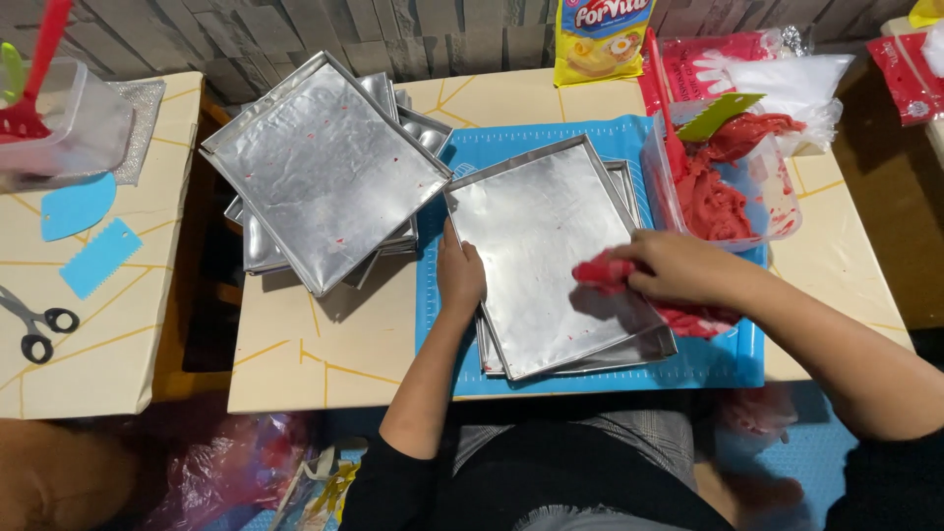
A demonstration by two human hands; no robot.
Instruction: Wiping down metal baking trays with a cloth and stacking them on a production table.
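A rectangular metal baking tray (536, 246) lies on top of another tray on a blue mat (492, 146). My left hand (460, 275) rests on the tray's left rim, fingers flat. My right hand (678, 265) grips a lump of red dough (602, 272) and presses it onto the tray's right side. More red dough (708, 323) lies beside the tray under my right wrist.
A clear tub (782, 202) of red dough with a green scraper (723, 115) stands at the right. A stack of empty metal trays (320, 167) sits at the left. The side table holds scissors (37, 324), blue scrapers (98, 258) and a plastic container (79, 123).
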